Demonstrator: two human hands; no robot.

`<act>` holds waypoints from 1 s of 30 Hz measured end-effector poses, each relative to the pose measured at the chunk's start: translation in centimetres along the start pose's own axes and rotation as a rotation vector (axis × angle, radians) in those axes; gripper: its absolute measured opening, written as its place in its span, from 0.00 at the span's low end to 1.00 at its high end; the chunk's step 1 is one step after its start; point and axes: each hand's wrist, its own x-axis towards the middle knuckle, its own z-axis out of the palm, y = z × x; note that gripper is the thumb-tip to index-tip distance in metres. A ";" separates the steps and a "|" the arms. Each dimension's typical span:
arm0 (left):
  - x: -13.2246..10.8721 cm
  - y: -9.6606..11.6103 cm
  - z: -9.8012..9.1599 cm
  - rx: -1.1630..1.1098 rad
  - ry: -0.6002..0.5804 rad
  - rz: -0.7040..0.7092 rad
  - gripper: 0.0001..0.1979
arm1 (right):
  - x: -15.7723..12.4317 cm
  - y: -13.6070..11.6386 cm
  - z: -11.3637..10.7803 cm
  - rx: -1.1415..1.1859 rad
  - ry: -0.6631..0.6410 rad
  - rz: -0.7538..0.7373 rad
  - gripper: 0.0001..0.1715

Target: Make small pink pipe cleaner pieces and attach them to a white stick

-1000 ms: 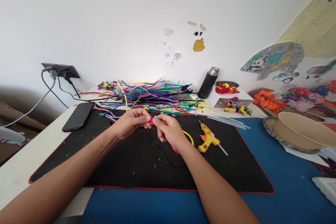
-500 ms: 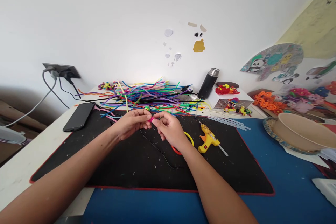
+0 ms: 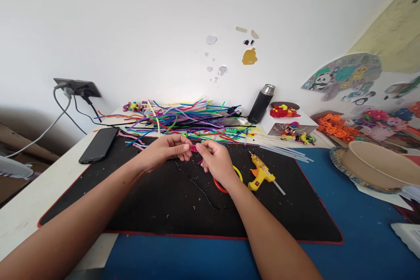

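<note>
Between my two hands, over the black mat (image 3: 147, 210), is a small magenta pipe cleaner piece (image 3: 194, 148), which looks coiled. My left hand (image 3: 173, 148) pinches its left side with thumb and fingers. On the other side, the thumb and curled fingers of my right hand (image 3: 215, 159) grip it. A bit of bright green fuzz (image 3: 184, 134) shows just behind my left fingertips; I cannot tell whether it is joined to the piece. Partly hidden under my right hand lies a red and yellow loop (image 3: 239, 173). To its right rests a yellow glue gun (image 3: 260, 174) with a glue stick in its back.
Many coloured pipe cleaners (image 3: 183, 116) lie heaped along the wall. A phone (image 3: 98, 145) is at the left, a black thermos (image 3: 261, 104) and a white box (image 3: 298, 118) at the back right. Clear glue sticks (image 3: 288, 153) and a beige bowl (image 3: 382, 164) lie farther right.
My hands have drawn slightly apart, the right one moving a little right, and more of the magenta piece shows between the fingertips.
</note>
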 end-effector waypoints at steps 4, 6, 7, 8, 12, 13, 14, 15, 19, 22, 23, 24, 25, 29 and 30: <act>-0.1 0.7 0.4 0.141 -0.028 0.027 0.17 | -0.1 0.0 0.1 -0.043 -0.004 -0.001 0.20; -0.1 0.8 0.7 0.160 -0.019 0.025 0.16 | -0.1 0.0 0.1 -0.060 -0.012 0.001 0.19; -0.1 0.7 0.8 0.161 -0.010 0.022 0.16 | -0.2 -0.1 0.2 -0.060 -0.018 0.004 0.18; -0.1 0.7 0.9 0.157 0.000 0.017 0.16 | -0.2 -0.1 0.2 -0.054 -0.025 0.008 0.18; 0.0 0.3 0.9 0.050 0.073 -0.008 0.17 | -0.1 -0.5 0.1 0.013 -0.054 0.028 0.20; 0.1 0.2 0.8 0.002 0.098 -0.018 0.17 | -0.1 -0.6 0.0 0.031 -0.057 0.035 0.21; 0.1 0.1 0.7 -0.046 0.122 -0.026 0.18 | 0.0 -0.6 -0.1 0.048 -0.055 0.043 0.21; 0.2 0.1 0.6 -0.090 0.144 -0.034 0.18 | 0.0 -0.7 -0.1 0.062 -0.049 0.049 0.22; 0.2 -0.1 0.5 -0.178 0.169 -0.043 0.18 | 0.2 -0.6 -0.3 0.103 -0.036 0.050 0.21; 0.1 -0.1 0.5 -0.197 0.173 -0.035 0.17 | 0.2 -0.4 -0.3 0.103 -0.052 0.039 0.19; 0.1 -0.1 0.6 -0.198 0.174 -0.033 0.17 | 0.2 -0.4 -0.3 0.103 -0.054 0.037 0.18; 0.1 -0.1 0.6 -0.198 0.174 -0.032 0.16 | 0.2 -0.3 -0.3 0.104 -0.056 0.037 0.18; 0.1 -0.1 0.7 -0.196 0.174 -0.030 0.16 | 0.2 -0.2 -0.2 0.105 -0.057 0.036 0.17; 0.1 -0.1 0.8 -0.174 0.164 -0.024 0.16 | 0.2 -0.2 -0.2 0.106 -0.056 0.037 0.17; 0.1 -0.2 0.8 -0.165 0.159 -0.023 0.15 | 0.2 -0.2 -0.2 0.106 -0.058 0.037 0.16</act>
